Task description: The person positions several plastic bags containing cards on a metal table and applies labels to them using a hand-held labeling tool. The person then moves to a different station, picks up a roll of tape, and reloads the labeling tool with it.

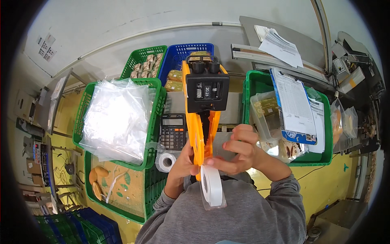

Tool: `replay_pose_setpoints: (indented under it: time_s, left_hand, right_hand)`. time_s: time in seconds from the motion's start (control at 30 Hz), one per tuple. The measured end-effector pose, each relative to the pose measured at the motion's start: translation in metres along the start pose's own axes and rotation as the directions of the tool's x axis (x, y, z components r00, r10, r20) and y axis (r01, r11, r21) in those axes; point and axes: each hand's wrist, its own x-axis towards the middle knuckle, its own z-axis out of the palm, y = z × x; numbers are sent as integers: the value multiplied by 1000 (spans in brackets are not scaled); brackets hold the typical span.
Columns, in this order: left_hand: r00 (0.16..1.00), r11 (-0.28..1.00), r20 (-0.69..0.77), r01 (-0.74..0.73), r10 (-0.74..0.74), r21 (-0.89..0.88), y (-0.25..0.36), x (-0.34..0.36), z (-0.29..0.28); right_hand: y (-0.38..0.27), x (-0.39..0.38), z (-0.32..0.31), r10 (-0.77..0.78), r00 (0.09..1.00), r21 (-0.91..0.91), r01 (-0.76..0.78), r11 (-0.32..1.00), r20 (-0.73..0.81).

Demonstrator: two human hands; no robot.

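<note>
An orange and black label gun (206, 91) is upright in front of me. My left hand (183, 164) grips its orange body from the left. My right hand (237, 152) is at the right side, thumb touching the gun's lower part above a white label roll (213, 187), fingers bent and apart. The roll lies on a clear backing against my grey top. A calculator (172, 138) and a second white roll (166, 162) are left of the gun.
Crates with plastic bags (113, 114), small packs (146, 67) and golden packs (174, 75) stand left and behind. A right green crate (248, 81) holds a clipboard (292, 105) and container. A low crate (122, 191) sits front left. Papers (280, 46) lie back right.
</note>
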Motion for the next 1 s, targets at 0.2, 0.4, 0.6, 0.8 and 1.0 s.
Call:
replay_pose_setpoints:
  time_s: [0.2, 0.4, 0.6, 0.8, 1.0]
  left_hand:
    - [998, 995, -37, -42, 46, 85, -2, -2, 3]
    - [996, 996, -19, -88, 88, 5, 3, -2, 8]
    - [993, 993, 13, -115, 115, 40, -1, 0, 3]
    - [991, 990, 14, -131, 131, 49, -2, 3, 2]
    - [995, 989, -55, -78, 85, 128, -5, 1, -3]
  right_hand:
    - [-11, 5, -15, 164, 979, 497, -204, 843, 123]
    - [-16, 15, -21, 88, 967, 608, -221, 762, 241]
    - [-10, 19, -27, 49, 962, 603, -207, 771, 269]
    - [-5, 28, -28, 106, 946, 689, -297, 661, 306]
    - [-11, 28, -26, 505, 809, 671, -556, 492, 300]
